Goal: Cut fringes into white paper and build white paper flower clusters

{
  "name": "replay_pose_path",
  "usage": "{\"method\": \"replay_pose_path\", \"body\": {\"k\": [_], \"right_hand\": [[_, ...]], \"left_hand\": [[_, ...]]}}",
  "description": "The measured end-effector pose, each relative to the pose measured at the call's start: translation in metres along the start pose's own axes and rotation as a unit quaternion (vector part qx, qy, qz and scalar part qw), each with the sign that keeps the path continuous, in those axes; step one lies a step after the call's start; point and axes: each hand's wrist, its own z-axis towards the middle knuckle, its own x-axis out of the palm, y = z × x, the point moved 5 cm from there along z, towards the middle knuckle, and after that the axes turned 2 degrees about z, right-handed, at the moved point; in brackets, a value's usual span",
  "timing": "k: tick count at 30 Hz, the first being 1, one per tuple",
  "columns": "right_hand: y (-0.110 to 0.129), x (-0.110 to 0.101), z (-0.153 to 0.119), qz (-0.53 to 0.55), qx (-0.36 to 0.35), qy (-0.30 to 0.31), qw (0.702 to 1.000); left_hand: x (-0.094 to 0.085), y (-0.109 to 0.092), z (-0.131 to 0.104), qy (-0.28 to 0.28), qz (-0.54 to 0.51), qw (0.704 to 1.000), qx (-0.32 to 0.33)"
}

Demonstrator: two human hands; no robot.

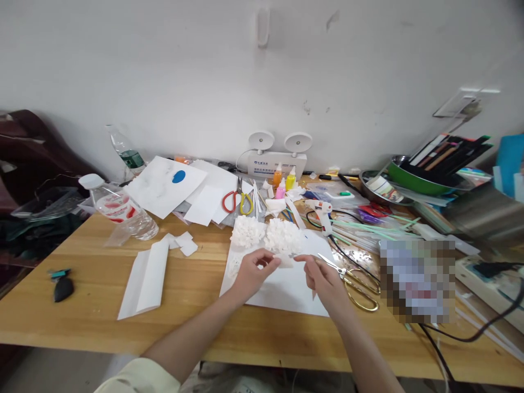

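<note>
My left hand [258, 271] is closed, its thumb and index finger pinching a small white paper piece [286, 261]. My right hand [323, 277] sits at the other side of that piece; its index finger stretches toward the paper's right edge, and the other fingers curl loosely. Whether the fingertip touches the edge is hard to see. Beneath both hands lies a white sheet [278, 299]. Two fluffy clusters of crumpled white paper, one on the left [247, 231] and one on the right [282, 236], rest on the sheet just beyond my fingers. Gold-handled scissors [360, 286] lie beside my right hand.
A folded white paper [147, 281], paper squares [185, 243], a water bottle [123, 210] and keys [63, 286] are on the left. Behind are red-and-yellow scissors [237, 201], paint bottles [280, 189] and a glue gun [323, 213]. A black cable [354, 255] runs on the right.
</note>
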Motion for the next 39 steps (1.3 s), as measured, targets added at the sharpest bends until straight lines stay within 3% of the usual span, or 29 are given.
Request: {"method": "replay_pose_path", "body": {"k": [3,6,10,14,17,21,29,33,39], "right_hand": [[0.008,-0.006,0.005,0.029,-0.034,-0.020,0.999],[0.016,-0.012,0.010,-0.016,-0.062,-0.046,0.997],[0.021,-0.007,0.014,-0.020,-0.080,-0.048,0.995],[0.017,0.018,0.012,0.020,-0.063,0.032,0.997],[0.018,0.033,0.005,-0.032,-0.057,0.048,0.997],[0.024,0.043,-0.004,-0.058,-0.061,0.044,0.995],[0.008,0.053,-0.005,0.016,0.032,0.068,0.997],[0.007,0.053,-0.005,0.045,0.054,0.083,0.994],[0.010,0.048,-0.006,0.039,0.060,0.098,0.993]], "left_hand": [[-0.020,-0.014,0.003,-0.037,0.074,0.996,0.028],[-0.037,-0.025,0.002,-0.050,0.158,0.985,0.053],[-0.047,-0.023,-0.006,-0.040,0.189,0.981,0.029],[-0.046,-0.018,-0.014,-0.026,0.158,0.987,-0.017],[-0.043,-0.021,-0.017,-0.019,0.150,0.988,-0.022],[-0.037,-0.030,-0.020,-0.021,0.166,0.986,0.018],[-0.027,-0.044,-0.030,-0.036,0.215,0.969,0.113],[-0.028,-0.040,-0.029,-0.018,0.180,0.981,0.065],[-0.034,-0.025,-0.025,-0.004,0.037,0.998,-0.045]]}}
